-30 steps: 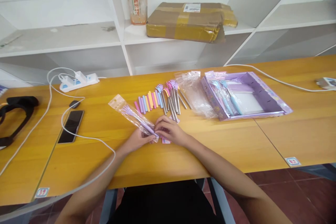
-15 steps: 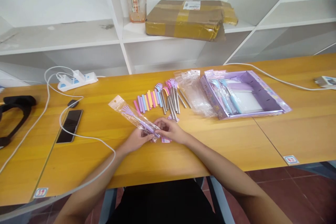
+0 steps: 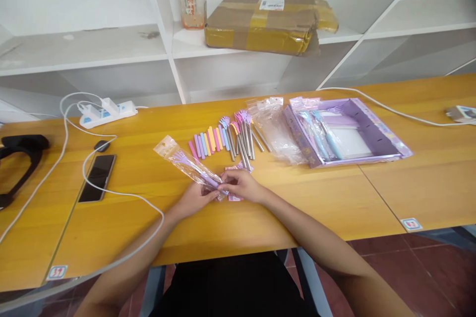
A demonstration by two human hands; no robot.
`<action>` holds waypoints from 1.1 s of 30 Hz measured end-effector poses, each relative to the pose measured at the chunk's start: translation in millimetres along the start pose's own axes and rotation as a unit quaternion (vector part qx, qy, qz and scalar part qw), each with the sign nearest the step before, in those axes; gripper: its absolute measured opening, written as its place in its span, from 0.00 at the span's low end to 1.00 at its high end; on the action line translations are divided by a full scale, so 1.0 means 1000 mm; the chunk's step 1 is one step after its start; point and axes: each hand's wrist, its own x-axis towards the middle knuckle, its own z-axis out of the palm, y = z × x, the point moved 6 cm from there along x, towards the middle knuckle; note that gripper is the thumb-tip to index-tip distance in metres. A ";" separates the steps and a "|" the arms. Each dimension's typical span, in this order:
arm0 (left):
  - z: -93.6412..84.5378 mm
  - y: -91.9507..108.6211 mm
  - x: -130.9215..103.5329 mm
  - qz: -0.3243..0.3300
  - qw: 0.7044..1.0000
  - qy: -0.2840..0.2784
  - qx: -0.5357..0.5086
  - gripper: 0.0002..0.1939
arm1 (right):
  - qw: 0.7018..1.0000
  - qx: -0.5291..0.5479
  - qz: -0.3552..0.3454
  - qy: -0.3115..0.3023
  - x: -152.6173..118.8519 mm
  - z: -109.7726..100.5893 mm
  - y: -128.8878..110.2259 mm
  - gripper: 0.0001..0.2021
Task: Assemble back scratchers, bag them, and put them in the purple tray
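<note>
A purple hand-shaped back scratcher [image 3: 201,172] lies inside a clear plastic bag [image 3: 166,145], tilted with its claw end toward the upper left. Around the bag's lower end my left hand [image 3: 196,197] is closed, thumb over the handle. My right hand [image 3: 241,184] pinches the same end from the other side. Partly hidden under the right hand is a pink card [image 3: 235,197]. Just beyond the hands lie several metal rods with coloured claw heads [image 3: 243,133] and a row of pastel handle sleeves [image 3: 211,141].
A purple tray box [image 3: 383,141] holds bagged blue scratchers [image 3: 327,136]; empty clear bags [image 3: 277,131] lie beside it. At left are a phone [image 3: 97,178], a power strip [image 3: 107,114] and a white cable [image 3: 130,194] crossing my left forearm. A taped carton [image 3: 260,25] sits on the shelf.
The hands and the bagged back scratcher stay almost in place. My right hand has shifted very slightly at the bag's lower end, and the whole view has tilted a little.
</note>
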 end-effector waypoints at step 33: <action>-0.011 0.015 -0.007 0.056 0.996 0.016 0.065 0.17 | 0.989 0.128 0.074 -0.024 -0.004 0.005 0.000 0.23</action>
